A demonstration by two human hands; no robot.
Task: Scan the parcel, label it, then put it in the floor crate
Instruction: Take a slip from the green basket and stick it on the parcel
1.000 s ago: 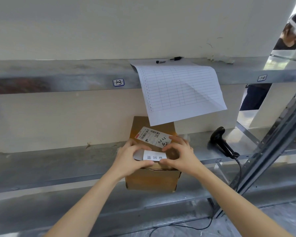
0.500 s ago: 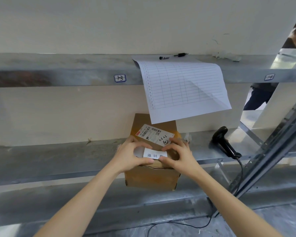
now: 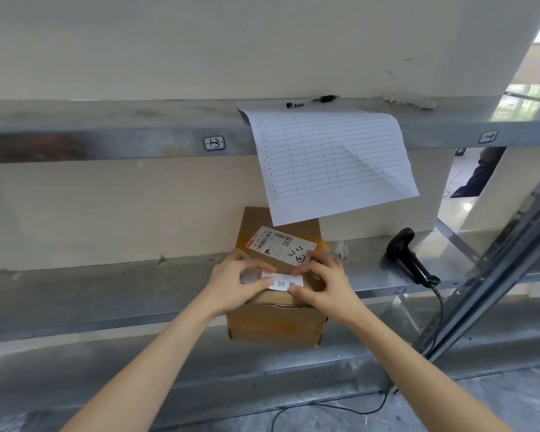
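Note:
A brown cardboard parcel (image 3: 278,322) rests on the metal shelf (image 3: 106,294), its front overhanging the shelf edge. A shipping label (image 3: 279,244) with barcodes and handwritten "0325" is stuck on its top. Both hands sit on the parcel's top near the front edge. My left hand (image 3: 236,280) and my right hand (image 3: 321,280) pinch the two ends of a small white sticker (image 3: 282,282) printed with black characters, held flat against the cardboard. The left end of the sticker is hidden under my left thumb. No floor crate is in view.
A black handheld scanner (image 3: 410,258) lies on the shelf to the right, its cable trailing to the floor. A lined paper form (image 3: 331,160) hangs from the upper shelf over the parcel's back, with a pen (image 3: 312,101) above it. A slanted metal brace (image 3: 496,269) stands at right.
My hands have stayed on the sticker, sliding it slightly lower and flatter onto the parcel top; my left thumb now covers more of its left end. The view has shifted a little.

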